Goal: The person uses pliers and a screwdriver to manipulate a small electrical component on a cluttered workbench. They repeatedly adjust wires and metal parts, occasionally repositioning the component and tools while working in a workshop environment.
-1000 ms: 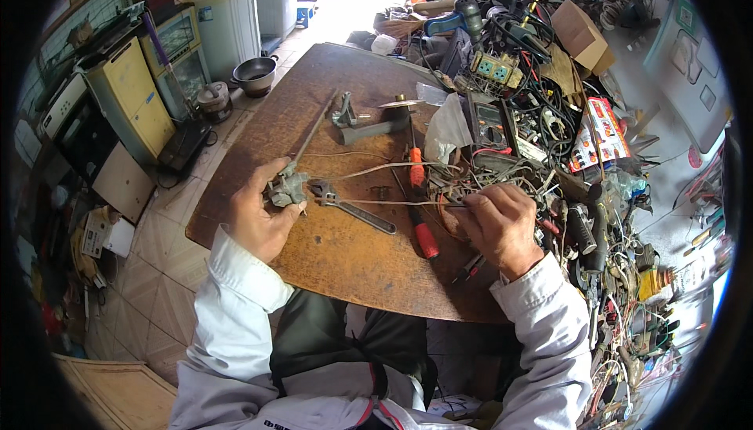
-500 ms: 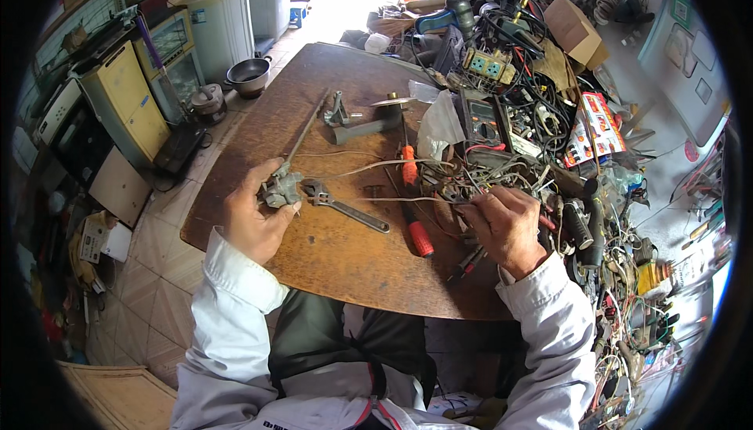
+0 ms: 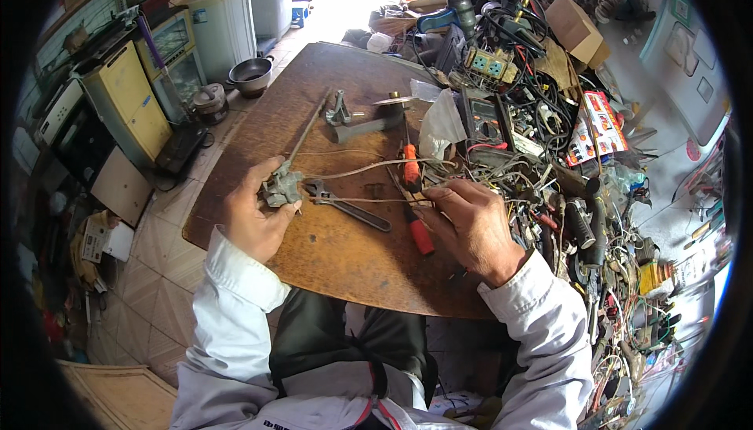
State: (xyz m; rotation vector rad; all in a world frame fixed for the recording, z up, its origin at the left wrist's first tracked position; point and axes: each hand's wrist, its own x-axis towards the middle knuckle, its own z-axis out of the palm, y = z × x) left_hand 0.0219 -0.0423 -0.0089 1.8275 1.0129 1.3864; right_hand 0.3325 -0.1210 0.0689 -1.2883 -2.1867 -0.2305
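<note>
A small grey cast-metal part (image 3: 282, 187) is gripped between the thumb and fingers of my left hand (image 3: 252, 210), over the table's left side. A thin rod (image 3: 310, 125) slants up and away from it. Two thin brownish leads run right from it. My right hand (image 3: 477, 230) pinches the nearer lead (image 3: 365, 200), which is stretched fairly straight; its end is hidden by my fingers. Beneath the leads lies an adjustable wrench (image 3: 359, 213). A red-handled screwdriver (image 3: 421, 235) and an orange-handled one (image 3: 411, 167) lie just left of my right hand.
On the brown wooden table (image 3: 259, 116) lie a grey pipe with a disc (image 3: 372, 127), a metal bracket (image 3: 338, 110) and a clear plastic bag (image 3: 441, 124). A multimeter (image 3: 485, 121) and tangled wires and tools crowd the right side. A pot (image 3: 251, 77) stands on the floor.
My right hand has moved left along the lead, closer to my left hand and beside the red screwdriver. My left hand stays in place with the metal part.
</note>
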